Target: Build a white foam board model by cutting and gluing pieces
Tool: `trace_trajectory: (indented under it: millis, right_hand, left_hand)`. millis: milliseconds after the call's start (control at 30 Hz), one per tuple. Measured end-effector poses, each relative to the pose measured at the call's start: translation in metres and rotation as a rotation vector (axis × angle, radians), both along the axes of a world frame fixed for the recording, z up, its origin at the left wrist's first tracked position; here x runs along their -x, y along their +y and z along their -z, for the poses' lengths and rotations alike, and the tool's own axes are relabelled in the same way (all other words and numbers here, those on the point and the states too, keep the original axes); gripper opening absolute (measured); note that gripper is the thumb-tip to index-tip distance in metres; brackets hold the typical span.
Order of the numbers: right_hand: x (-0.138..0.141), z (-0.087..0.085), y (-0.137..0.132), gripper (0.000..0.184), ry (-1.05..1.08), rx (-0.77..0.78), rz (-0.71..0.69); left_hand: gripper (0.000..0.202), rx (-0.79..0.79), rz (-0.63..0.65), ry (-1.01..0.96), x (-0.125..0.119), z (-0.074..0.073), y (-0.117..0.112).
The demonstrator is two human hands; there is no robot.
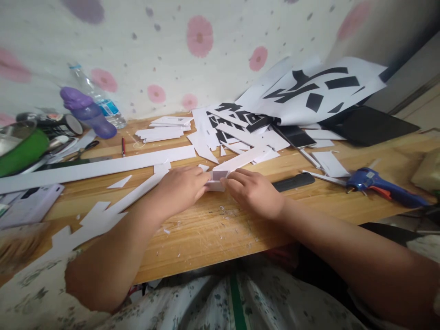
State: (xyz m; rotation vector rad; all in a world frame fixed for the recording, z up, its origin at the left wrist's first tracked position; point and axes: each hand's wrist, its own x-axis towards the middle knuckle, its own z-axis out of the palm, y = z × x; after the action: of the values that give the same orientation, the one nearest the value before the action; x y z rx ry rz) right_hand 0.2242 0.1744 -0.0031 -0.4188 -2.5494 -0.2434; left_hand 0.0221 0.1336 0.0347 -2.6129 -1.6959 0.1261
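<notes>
Mid-table [206, 243], near the front edge: small white box [216, 186] between both hands. Left hand [183, 184] nearly closed, fingers curled, gripping box's left end. Right hand [256, 191] likewise on the right end; exact fingertip contact partly hidden. Black strip [294, 182] just beside right hand, glue gun [373, 182] further right. Phone [32, 206] far left.

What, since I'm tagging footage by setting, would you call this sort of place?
Probably a home craft corner: a blue glue gun and a long white strip lie on a wood-grain tabletop, and the wall behind has a pink-flower pattern.
</notes>
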Motion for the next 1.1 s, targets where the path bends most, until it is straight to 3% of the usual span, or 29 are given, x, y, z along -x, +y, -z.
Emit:
trace_trajectory:
  millis: [267,467,633,833,1000,1100]
  right_hand:
    - [-0.001,-0.001,0.001,0.022,-0.028,-0.022,0.002]
    - [-0.002,0.001,0.003,0.021,-0.016,-0.047,-0.012]
    - [-0.004,-0.004,0.005,0.023,-0.036,0.025,-0.03]
    - [-0.055,-0.024,0.024,0.02,-0.198,0.279,0.087]
    - [-0.099,-0.029,0.037,0.049,-0.406,0.364,0.146]
    - [-0.104,-0.026,0.037,0.051,-0.445,0.398,0.16]
  left_hand:
    - [0.015,0.007,0.021,-0.069,0.006,0.017,0.003]
    - [0.017,0.025,0.034,-0.126,0.006,0.016,0.005]
    - [0.019,0.051,0.013,-0.104,0.003,0.013,0.006]
    - [0.021,0.07,-0.02,-0.068,0.003,0.014,0.006]
    - [0.021,0.051,-0.022,-0.036,0.006,0.02,0.01]
    - [0.018,0.041,-0.005,-0.056,0.009,0.023,0.011]
